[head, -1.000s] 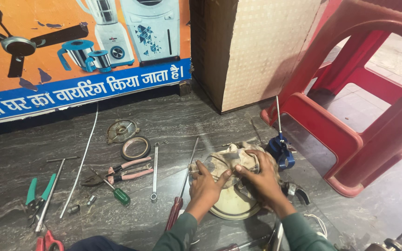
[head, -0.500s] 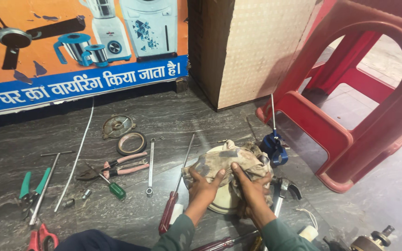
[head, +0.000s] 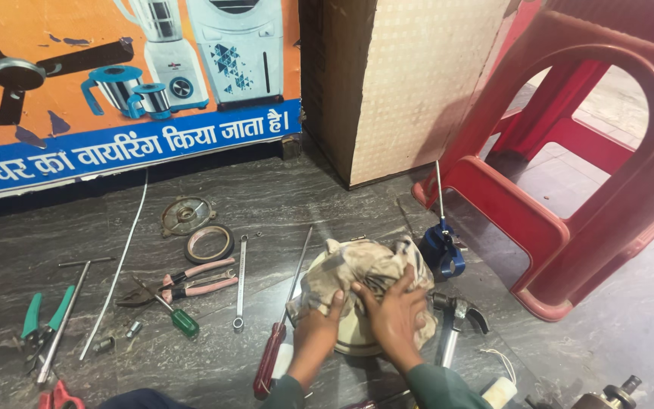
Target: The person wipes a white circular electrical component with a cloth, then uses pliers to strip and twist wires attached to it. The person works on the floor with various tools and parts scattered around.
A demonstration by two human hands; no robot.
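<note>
Two hands press a crumpled, stained rag down over a round cream-coloured housing that sits on the dark stone floor. On the near left part of the rag lies the left hand, its fingers bent onto the cloth. On the near right part lies the right hand, spread flat, palm down, with the cloth bunched under it. Neither hand closes around anything; both rest on top of the rag, which covers most of the housing.

Just left of the housing lies a long screwdriver with a red handle, its shaft pointing far. Just right of the right hand lies a hammer, and beyond it a blue tool with a thin rod stands by the foot of a red plastic stool. Further left on the floor lie a spanner, pink-handled pliers, a small green-handled screwdriver, a ring, a round metal cap and green-handled cutters. At the far side stand a cardboard box and an orange poster.
</note>
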